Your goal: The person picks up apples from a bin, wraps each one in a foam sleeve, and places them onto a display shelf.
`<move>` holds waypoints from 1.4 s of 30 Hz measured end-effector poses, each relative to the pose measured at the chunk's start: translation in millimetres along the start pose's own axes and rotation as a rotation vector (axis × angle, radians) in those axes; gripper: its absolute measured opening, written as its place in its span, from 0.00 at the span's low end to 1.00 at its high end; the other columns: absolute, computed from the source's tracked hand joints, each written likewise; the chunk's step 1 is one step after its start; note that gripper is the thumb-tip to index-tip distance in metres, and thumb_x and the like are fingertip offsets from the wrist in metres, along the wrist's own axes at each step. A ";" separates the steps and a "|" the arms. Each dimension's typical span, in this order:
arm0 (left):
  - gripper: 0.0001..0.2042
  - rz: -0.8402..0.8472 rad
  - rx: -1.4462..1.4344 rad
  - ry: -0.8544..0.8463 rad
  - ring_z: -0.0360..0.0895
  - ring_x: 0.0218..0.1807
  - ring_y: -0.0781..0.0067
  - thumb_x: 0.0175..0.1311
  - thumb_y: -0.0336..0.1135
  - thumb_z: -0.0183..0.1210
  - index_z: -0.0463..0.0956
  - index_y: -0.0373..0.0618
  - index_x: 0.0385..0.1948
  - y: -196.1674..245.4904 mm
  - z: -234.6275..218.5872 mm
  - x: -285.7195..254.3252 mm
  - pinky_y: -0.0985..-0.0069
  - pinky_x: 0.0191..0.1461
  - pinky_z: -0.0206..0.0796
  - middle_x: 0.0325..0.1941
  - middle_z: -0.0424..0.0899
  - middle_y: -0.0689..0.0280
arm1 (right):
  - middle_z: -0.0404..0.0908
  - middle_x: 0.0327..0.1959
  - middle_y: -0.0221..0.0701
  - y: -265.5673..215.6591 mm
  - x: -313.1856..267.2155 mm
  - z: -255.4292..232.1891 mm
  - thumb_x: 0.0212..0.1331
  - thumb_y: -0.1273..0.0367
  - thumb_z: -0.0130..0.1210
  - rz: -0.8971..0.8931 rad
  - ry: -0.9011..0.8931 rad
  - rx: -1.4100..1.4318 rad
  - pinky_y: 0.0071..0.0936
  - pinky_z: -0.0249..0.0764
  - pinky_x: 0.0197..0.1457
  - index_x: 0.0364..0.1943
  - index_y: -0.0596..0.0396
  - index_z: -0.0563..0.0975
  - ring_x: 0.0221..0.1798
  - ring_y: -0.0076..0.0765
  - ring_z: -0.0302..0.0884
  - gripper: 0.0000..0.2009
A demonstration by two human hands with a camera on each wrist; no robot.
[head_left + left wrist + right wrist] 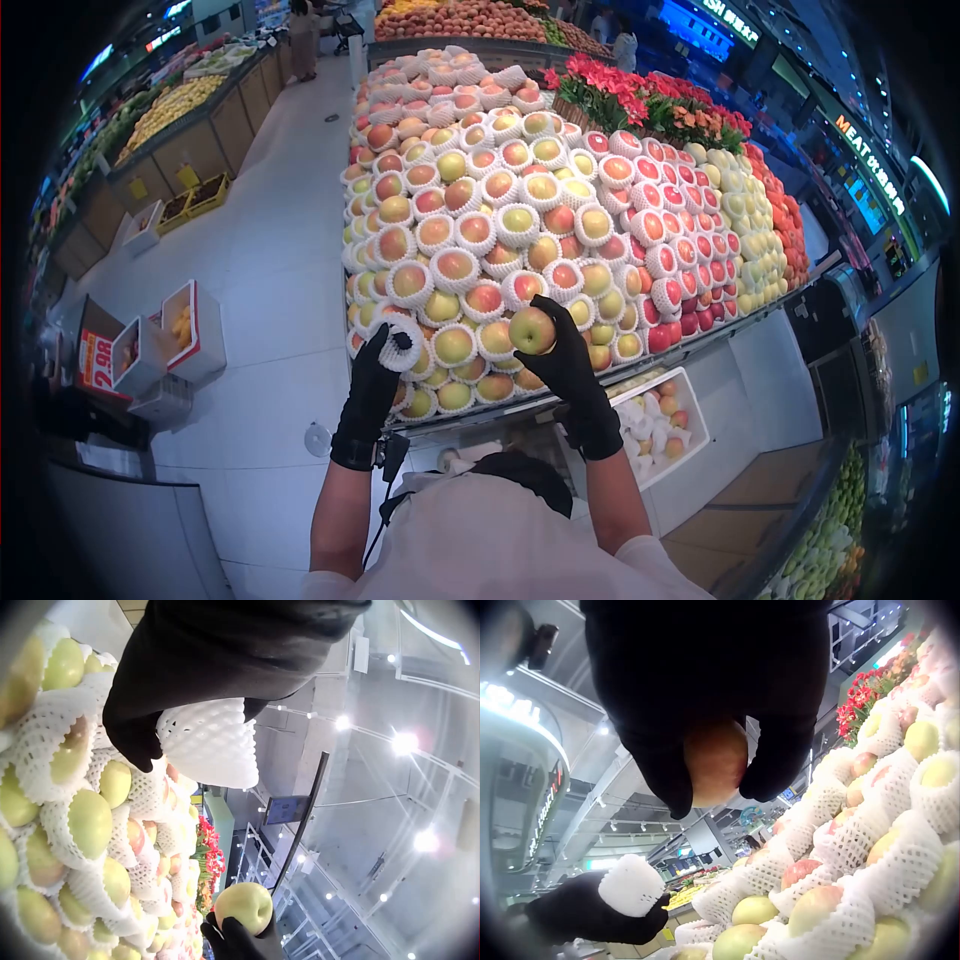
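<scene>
- At the near edge of the big fruit stand [700, 345], seen from the head camera, the right hand [565, 355] in a black glove holds up one bare apple [532, 330]. Its fingers curl round the apple from behind.
- To the left of it, the left hand [375, 385], also gloved, pinches a white foam net [402, 345]. The net has no fruit in it yet.
- Almost all the other apples on the stand already sit in white nets, so I think this apple is the one left to wrap. The net and the apple are near each other but apart.
- A white crate [655, 425] with more fruit sits low down, near the person, right of the middle.
- From the left wrist camera, the foam net [210, 742] is squeezed between the thumb and the fingers [139, 739]. The bare apple [244, 907] shows farther off, with dark fingertips on it.
- From the right wrist camera, the apple [716, 761] is gripped between the thumb and fingers [776, 761]. The net [632, 885] waits lower on the left, in the other hand [592, 911].
- So the job looks partly done: the apple is picked up and the net is ready, but the apple is not inside the net yet.
</scene>
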State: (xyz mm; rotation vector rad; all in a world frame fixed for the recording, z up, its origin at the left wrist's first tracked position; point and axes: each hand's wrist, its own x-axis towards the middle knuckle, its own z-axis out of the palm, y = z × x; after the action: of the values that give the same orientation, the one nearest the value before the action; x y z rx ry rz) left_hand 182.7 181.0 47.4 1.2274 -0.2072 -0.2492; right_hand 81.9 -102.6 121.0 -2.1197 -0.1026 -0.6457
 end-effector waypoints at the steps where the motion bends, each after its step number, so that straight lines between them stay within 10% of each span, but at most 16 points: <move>1: 0.23 0.004 -0.097 -0.009 0.75 0.59 0.69 0.68 0.25 0.57 0.64 0.34 0.63 0.7 2.1 4.7 0.73 0.64 0.69 0.59 0.77 0.58 | 0.75 0.57 0.39 -4.2 -0.7 1.1 0.45 0.71 0.72 0.034 -0.020 -0.002 0.36 0.71 0.62 0.61 0.58 0.67 0.60 0.39 0.74 0.36; 2: 0.15 0.145 0.284 -0.052 0.74 0.59 0.73 0.73 0.31 0.51 0.71 0.38 0.58 0.8 3.9 3.8 0.74 0.64 0.67 0.57 0.77 0.62 | 0.74 0.58 0.38 -6.6 -1.9 1.7 0.45 0.71 0.73 0.070 -0.041 -0.004 0.34 0.71 0.62 0.62 0.58 0.67 0.60 0.37 0.74 0.37; 9: 0.12 0.052 0.110 0.008 0.73 0.46 0.78 0.72 0.42 0.50 0.75 0.44 0.45 3.8 42.8 4.9 0.77 0.53 0.65 0.41 0.75 0.70 | 0.76 0.56 0.39 -24.2 -3.2 -4.5 0.44 0.67 0.74 0.143 -0.063 0.085 0.37 0.72 0.61 0.59 0.58 0.71 0.58 0.40 0.75 0.35; 20: 0.16 -0.037 -0.054 -0.010 0.73 0.51 0.77 0.71 0.39 0.53 0.70 0.44 0.56 -17.0 85.8 3.1 0.75 0.56 0.67 0.49 0.76 0.69 | 0.77 0.54 0.36 -38.0 -0.1 10.9 0.43 0.66 0.75 0.320 -0.203 0.243 0.33 0.74 0.59 0.58 0.58 0.72 0.56 0.33 0.76 0.35; 26: 0.21 0.122 0.087 -0.226 0.66 0.65 0.71 0.72 0.41 0.53 0.66 0.41 0.62 -35.4 82.6 -0.2 0.71 0.67 0.60 0.62 0.68 0.62 | 0.76 0.53 0.37 -31.2 -7.0 31.3 0.40 0.65 0.77 0.012 -0.097 0.070 0.35 0.73 0.60 0.57 0.57 0.72 0.56 0.37 0.76 0.36; 32: 0.23 -0.267 -0.256 -0.113 0.70 0.60 0.74 0.70 0.41 0.55 0.66 0.46 0.64 -5.8 96.2 -11.7 0.72 0.63 0.64 0.56 0.73 0.65 | 0.77 0.55 0.40 -34.9 -10.4 25.6 0.43 0.65 0.75 0.302 -0.170 0.183 0.35 0.72 0.62 0.59 0.59 0.70 0.57 0.36 0.76 0.36; 42: 0.21 -0.014 -0.095 -0.084 0.72 0.44 0.83 0.73 0.37 0.52 0.65 0.44 0.65 8.8 85.0 -9.9 0.81 0.49 0.68 0.43 0.75 0.73 | 0.77 0.56 0.43 -27.0 -10.5 28.7 0.47 0.66 0.74 0.215 -0.104 0.138 0.35 0.71 0.63 0.61 0.62 0.69 0.59 0.37 0.76 0.36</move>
State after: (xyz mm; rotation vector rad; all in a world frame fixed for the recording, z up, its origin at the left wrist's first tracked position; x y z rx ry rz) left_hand 149.4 110.1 83.1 1.1258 -0.2571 -0.3199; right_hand 76.4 -62.2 122.5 -1.9961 0.0231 -0.3905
